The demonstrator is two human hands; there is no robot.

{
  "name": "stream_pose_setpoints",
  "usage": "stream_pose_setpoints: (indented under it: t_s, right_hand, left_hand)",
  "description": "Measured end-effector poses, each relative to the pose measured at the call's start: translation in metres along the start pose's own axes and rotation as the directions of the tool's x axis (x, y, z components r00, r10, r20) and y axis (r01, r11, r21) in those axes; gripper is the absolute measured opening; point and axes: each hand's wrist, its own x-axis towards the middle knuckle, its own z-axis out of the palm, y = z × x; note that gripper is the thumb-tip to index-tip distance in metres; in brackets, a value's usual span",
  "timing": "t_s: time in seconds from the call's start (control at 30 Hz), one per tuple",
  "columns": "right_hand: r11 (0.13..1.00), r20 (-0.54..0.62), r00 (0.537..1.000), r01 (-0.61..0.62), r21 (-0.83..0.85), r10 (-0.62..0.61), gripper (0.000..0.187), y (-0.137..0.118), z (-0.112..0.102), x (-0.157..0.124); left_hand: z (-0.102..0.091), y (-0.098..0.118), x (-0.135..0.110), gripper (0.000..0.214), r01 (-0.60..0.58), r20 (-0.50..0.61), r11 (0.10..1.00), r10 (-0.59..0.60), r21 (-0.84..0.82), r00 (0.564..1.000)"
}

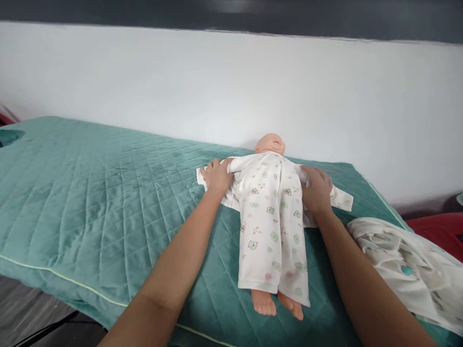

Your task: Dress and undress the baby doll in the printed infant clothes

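A baby doll (270, 144) lies on its back on a green quilted bed (108, 193), head toward the wall, bare feet toward me. It wears white printed pyjamas (271, 221). My left hand (217, 176) rests on the doll's sleeve at the left, fingers curled over the cloth. My right hand (316, 189) lies on the sleeve at the right, by the doll's side, fingers bent onto the fabric.
A second printed white garment (401, 265) lies crumpled on the bed at the right. A white wall (231, 86) runs right behind the doll's head. Something red (437, 231) stands beyond the bed's right edge. The bed's front edge drops to a grey floor (25, 308).
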Motion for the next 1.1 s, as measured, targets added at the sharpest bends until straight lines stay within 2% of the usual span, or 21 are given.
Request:
stream_pose_setpoints:
  t_s: [0.13,0.17,0.23,0.27,0.33,0.4,0.47,0.57,0.7,0.83,1.1]
  right_hand:
    - [0.982,-0.113,0.992,0.080,0.168,-0.061,0.047,-0.041,-0.029,0.008]
    - [0.973,-0.098,0.989,0.129,0.189,-0.111,0.046,-0.057,-0.034,0.014]
    - [0.950,0.045,0.965,0.246,0.190,-0.259,0.045,-0.093,-0.036,0.026]
    - [0.932,0.152,0.926,0.318,0.174,-0.344,0.044,-0.112,-0.033,0.033]
    - [0.879,0.353,0.807,0.458,0.132,-0.474,0.044,-0.147,-0.019,0.044]
    - [0.825,0.499,0.715,0.565,-0.001,-0.489,0.040,-0.175,0.002,0.053]
    - [0.780,0.582,0.679,0.614,-0.117,-0.448,0.039,-0.194,0.021,0.061]
    - [0.770,0.628,0.674,0.613,-0.179,-0.390,0.039,-0.205,0.042,0.071]
    - [0.771,0.671,0.666,0.598,-0.220,-0.325,0.038,-0.204,0.050,0.081]
    - [0.760,0.701,0.653,0.601,-0.249,-0.287,0.034,-0.203,0.046,0.083]
    - [0.719,0.679,0.677,0.619,-0.316,-0.284,0.034,-0.198,0.022,0.079]
  left_hand:
    - [0.001,0.000,0.000,0.054,-0.006,-0.011,1.000,0.006,-0.005,1.000]
    - [0.001,0.000,0.000,0.054,-0.007,-0.014,1.000,0.007,-0.007,1.000]
    - [0.001,0.000,0.001,0.053,-0.004,-0.014,1.000,0.004,-0.009,1.000]
    - [0.001,-0.001,0.001,0.053,-0.001,-0.010,1.000,0.001,-0.009,1.000]
    - [0.001,-0.001,0.001,0.053,-0.001,0.001,1.000,0.001,-0.011,1.000]
    - [0.001,-0.001,0.001,0.052,-0.005,-0.001,1.000,0.005,-0.013,1.000]
    - [0.001,0.000,0.001,0.049,-0.003,-0.007,1.000,0.003,-0.014,1.000]
    - [0.002,0.000,0.002,0.045,0.002,-0.007,1.000,-0.002,-0.011,1.000]
    - [0.001,0.000,0.003,0.046,-0.020,-0.001,1.000,0.020,-0.011,1.000]
    - [-0.001,-0.001,0.002,0.050,-0.034,-0.004,0.999,0.034,-0.013,0.999]
    - [-0.012,0.000,-0.007,0.056,-0.055,0.007,0.998,0.055,-0.009,0.998]
